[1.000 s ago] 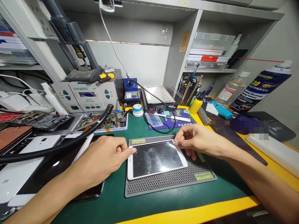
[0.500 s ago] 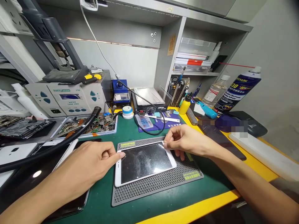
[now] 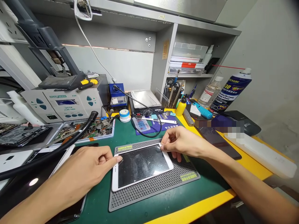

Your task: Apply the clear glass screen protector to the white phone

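Note:
A white-framed smartphone (image 3: 143,166) with a dark, smudged and scratched-looking screen lies on a grey honeycomb mat (image 3: 133,196). At its upper left corner, my left hand (image 3: 93,166) has thumb and curled fingers closed on the edge. My right hand (image 3: 178,143) pinches the upper right corner; a pale patch shows on the glass near those fingertips. Whether a thin film is between the right fingers cannot be made out. The phone's underside is hidden.
Behind the mat are a heating plate (image 3: 146,107), a white-and-blue tin (image 3: 125,115) and a brush (image 3: 161,120). A black hose (image 3: 60,140) crosses the left side above circuit boards (image 3: 77,130) and other phones. A spray can (image 3: 230,91) and yellow bottle (image 3: 181,107) stand right.
The whole scene has shifted slightly left and mostly downward in view as the camera moved. Both hands keep the same grip at the phone's corners.

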Action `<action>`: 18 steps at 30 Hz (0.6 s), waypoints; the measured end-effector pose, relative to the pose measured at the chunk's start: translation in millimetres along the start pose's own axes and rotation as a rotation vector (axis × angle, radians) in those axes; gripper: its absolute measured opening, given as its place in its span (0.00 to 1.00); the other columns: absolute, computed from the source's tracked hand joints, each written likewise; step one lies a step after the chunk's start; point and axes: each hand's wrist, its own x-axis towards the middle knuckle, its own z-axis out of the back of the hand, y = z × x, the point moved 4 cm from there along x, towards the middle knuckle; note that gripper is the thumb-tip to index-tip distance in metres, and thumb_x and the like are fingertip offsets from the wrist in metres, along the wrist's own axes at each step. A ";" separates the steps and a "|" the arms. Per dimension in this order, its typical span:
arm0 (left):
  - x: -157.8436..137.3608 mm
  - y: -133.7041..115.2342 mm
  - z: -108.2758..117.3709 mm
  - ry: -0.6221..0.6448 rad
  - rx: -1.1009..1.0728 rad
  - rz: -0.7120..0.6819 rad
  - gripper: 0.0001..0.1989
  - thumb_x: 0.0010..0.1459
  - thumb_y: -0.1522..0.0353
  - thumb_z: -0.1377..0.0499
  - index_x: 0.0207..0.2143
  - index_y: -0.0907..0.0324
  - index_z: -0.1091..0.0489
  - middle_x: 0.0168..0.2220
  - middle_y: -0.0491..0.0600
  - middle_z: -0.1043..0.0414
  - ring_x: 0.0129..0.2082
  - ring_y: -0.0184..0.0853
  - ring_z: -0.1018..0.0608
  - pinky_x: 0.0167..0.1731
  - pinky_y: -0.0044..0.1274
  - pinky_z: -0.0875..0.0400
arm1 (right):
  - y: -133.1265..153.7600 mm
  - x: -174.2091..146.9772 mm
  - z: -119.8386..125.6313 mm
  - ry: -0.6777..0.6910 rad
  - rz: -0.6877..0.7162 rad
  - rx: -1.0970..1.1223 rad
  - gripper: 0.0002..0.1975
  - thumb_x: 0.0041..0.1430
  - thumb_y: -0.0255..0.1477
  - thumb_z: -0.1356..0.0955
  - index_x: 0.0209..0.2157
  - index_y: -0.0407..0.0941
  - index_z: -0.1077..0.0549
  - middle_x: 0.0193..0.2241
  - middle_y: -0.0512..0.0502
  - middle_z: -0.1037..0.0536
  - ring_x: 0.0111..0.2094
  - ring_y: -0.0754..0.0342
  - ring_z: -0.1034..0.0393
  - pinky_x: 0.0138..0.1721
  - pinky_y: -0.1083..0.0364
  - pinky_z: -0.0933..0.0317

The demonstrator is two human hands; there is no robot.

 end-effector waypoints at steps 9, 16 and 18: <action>-1.7 -3.6 0.4 0.015 0.009 -0.004 0.32 0.54 0.37 0.52 0.22 0.56 0.42 0.22 0.42 0.47 0.24 0.32 0.45 0.23 0.25 0.52 | 3.3 -1.4 -1.0 -0.001 -0.014 -0.006 0.07 0.51 0.26 0.27 0.29 0.43 0.30 0.18 0.56 0.29 0.16 0.58 0.32 0.12 0.61 0.35; -4.1 -8.2 4.1 0.026 0.020 -0.001 0.32 0.53 0.37 0.53 0.21 0.56 0.42 0.22 0.43 0.47 0.24 0.33 0.45 0.24 0.25 0.52 | 3.3 -1.1 1.3 -0.015 -0.017 -0.059 0.09 0.51 0.27 0.27 0.28 0.45 0.33 0.16 0.56 0.29 0.14 0.59 0.33 0.11 0.62 0.39; -3.9 -8.8 5.0 0.024 0.015 -0.004 0.32 0.53 0.37 0.52 0.21 0.56 0.43 0.22 0.43 0.47 0.24 0.33 0.45 0.24 0.25 0.51 | 3.9 -1.4 1.4 -0.003 -0.010 -0.052 0.09 0.50 0.26 0.28 0.26 0.45 0.34 0.15 0.56 0.28 0.13 0.59 0.34 0.12 0.63 0.40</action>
